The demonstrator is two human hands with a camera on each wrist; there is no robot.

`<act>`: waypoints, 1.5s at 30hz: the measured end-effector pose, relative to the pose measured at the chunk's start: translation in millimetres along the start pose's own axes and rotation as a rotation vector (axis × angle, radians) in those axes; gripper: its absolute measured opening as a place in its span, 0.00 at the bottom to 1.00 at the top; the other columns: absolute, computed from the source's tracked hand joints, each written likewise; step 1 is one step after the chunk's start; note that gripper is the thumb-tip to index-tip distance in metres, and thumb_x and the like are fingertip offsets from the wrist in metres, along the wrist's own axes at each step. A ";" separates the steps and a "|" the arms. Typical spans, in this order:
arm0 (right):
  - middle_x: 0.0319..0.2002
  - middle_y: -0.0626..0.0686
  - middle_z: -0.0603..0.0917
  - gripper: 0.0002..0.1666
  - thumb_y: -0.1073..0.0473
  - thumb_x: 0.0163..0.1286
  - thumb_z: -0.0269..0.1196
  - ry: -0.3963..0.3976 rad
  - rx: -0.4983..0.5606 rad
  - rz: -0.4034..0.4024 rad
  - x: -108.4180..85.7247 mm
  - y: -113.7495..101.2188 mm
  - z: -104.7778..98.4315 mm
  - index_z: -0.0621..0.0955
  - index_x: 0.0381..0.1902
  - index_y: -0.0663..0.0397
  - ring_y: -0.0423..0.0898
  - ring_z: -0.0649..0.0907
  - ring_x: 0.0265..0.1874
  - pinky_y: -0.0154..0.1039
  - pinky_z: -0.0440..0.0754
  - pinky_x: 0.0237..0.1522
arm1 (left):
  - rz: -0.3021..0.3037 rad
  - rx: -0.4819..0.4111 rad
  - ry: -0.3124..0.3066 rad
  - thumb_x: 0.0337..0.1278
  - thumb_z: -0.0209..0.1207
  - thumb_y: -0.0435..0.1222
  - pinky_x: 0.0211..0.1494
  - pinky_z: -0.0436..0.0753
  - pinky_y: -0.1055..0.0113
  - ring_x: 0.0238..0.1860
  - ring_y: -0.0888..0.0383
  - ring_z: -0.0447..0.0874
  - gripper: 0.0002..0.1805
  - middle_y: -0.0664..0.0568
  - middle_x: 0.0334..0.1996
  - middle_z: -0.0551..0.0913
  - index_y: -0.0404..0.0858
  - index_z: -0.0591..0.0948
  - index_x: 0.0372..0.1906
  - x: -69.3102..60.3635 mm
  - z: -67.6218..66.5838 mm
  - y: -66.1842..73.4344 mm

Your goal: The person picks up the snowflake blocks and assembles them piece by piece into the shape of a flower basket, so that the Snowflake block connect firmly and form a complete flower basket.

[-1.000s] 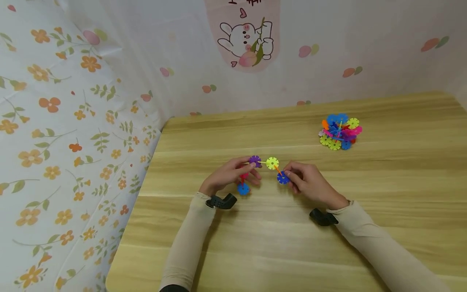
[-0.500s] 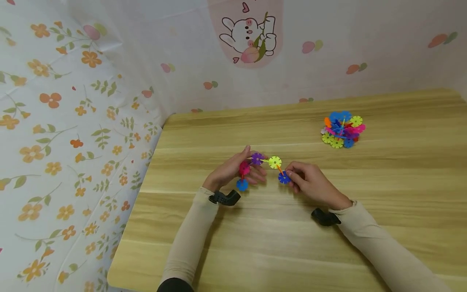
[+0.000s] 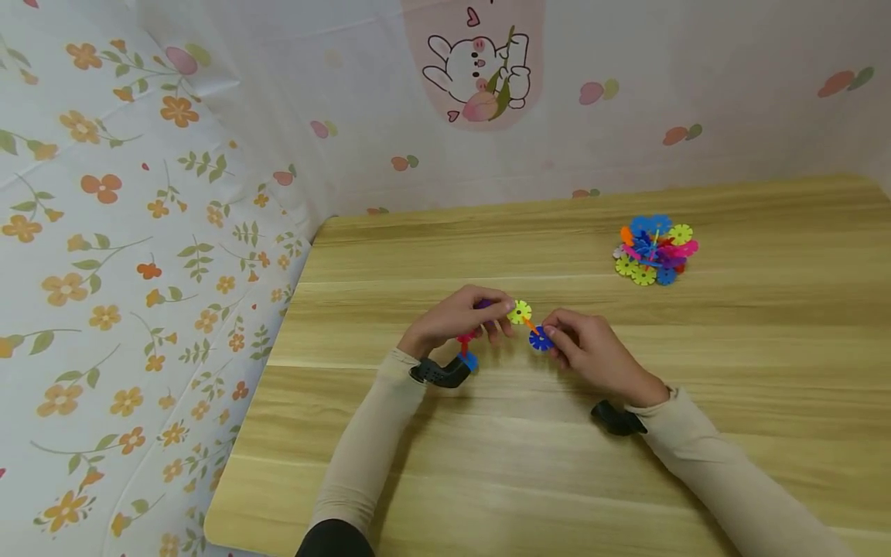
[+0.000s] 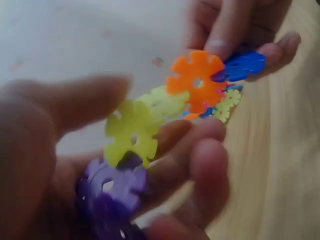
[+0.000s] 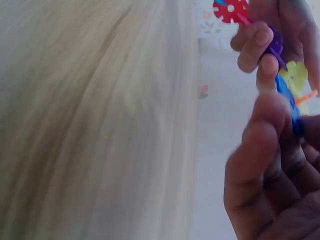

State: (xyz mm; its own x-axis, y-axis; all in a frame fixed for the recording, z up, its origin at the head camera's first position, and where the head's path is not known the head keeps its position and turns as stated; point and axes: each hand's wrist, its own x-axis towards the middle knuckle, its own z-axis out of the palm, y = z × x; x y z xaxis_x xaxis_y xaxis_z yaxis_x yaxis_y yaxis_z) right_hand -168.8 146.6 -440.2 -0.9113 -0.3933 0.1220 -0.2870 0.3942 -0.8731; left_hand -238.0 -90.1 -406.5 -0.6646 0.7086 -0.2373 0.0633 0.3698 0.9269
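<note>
A short chain of notched plastic snowflake discs is strung between both hands above the table. My right hand (image 3: 602, 352) pinches the dark blue disc (image 3: 540, 338) at one end between thumb and fingers. Slotted to it is an orange disc (image 4: 197, 80), followed by yellow discs (image 4: 131, 134) and purple ones (image 4: 112, 187). My left hand (image 3: 459, 319) curls round the purple and yellow stretch, its thumb beside the yellow disc. Past that hand hang a red disc (image 5: 231, 9) and a light blue disc (image 3: 472, 360), partly hidden by the wrist camera.
A heap of mixed snowflake discs (image 3: 654, 251) lies on the wooden table (image 3: 557, 480) toward the back right. Patterned cloth (image 3: 334, 93) hangs behind the table and along its left side. Each wrist carries a black camera (image 3: 618, 418).
My left hand first loosened from the purple part, fingers spread, then turned over and moved right along the chain to the yellow disc. My right hand keeps its pinch almost in place.
</note>
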 end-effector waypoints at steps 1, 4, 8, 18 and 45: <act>0.21 0.56 0.79 0.11 0.63 0.78 0.52 0.015 -0.026 -0.022 -0.6 -1.2 0.9 0.79 0.36 0.58 0.39 0.76 0.16 0.34 0.75 0.19 | 0.020 0.053 0.001 0.76 0.49 0.45 0.33 0.80 0.59 0.36 0.40 0.85 0.19 0.41 0.39 0.86 0.35 0.81 0.53 0.6 0.6 2.1; 0.21 0.52 0.78 0.09 0.64 0.78 0.51 0.069 -0.130 -0.107 -2.7 -5.3 3.5 0.77 0.37 0.57 0.36 0.73 0.14 0.33 0.74 0.17 | 0.092 0.175 -0.002 0.71 0.56 0.42 0.36 0.83 0.51 0.34 0.41 0.85 0.14 0.41 0.37 0.85 0.36 0.82 0.47 1.3 3.1 9.3; 0.19 0.43 0.74 0.06 0.68 0.76 0.54 0.172 -0.259 -0.224 -6.7 -12.6 5.8 0.76 0.38 0.56 0.32 0.68 0.14 0.30 0.70 0.17 | 0.167 0.257 0.032 0.68 0.60 0.41 0.34 0.84 0.55 0.31 0.43 0.85 0.09 0.42 0.34 0.85 0.40 0.84 0.44 -1.9 6.0 18.0; 0.20 0.41 0.74 0.16 0.76 0.67 0.60 0.188 -0.207 -0.339 -21.8 -36.8 -4.7 0.75 0.51 0.60 0.29 0.72 0.15 0.27 0.71 0.16 | 0.359 0.160 0.168 0.56 0.69 0.34 0.28 0.74 0.69 0.25 0.57 0.75 0.09 0.55 0.36 0.89 0.38 0.89 0.43 -11.2 10.8 28.5; 0.22 0.57 0.81 0.04 0.66 0.76 0.55 -0.066 0.051 -0.021 0.9 -27.6 -22.1 0.76 0.40 0.61 0.48 0.82 0.15 0.41 0.82 0.19 | 0.148 0.103 0.107 0.65 0.63 0.42 0.31 0.74 0.68 0.36 0.39 0.81 0.11 0.46 0.29 0.86 0.37 0.85 0.42 7.3 10.1 25.4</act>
State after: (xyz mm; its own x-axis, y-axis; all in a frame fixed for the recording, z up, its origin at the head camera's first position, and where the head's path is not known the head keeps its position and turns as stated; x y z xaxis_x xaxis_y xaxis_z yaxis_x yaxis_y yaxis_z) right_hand -168.3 153.7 -405.5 -0.8832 -0.4558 0.1105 -0.2888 0.3429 -0.8939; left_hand -233.7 -69.5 -387.6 -0.7176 0.6936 -0.0632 0.2384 0.3299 0.9134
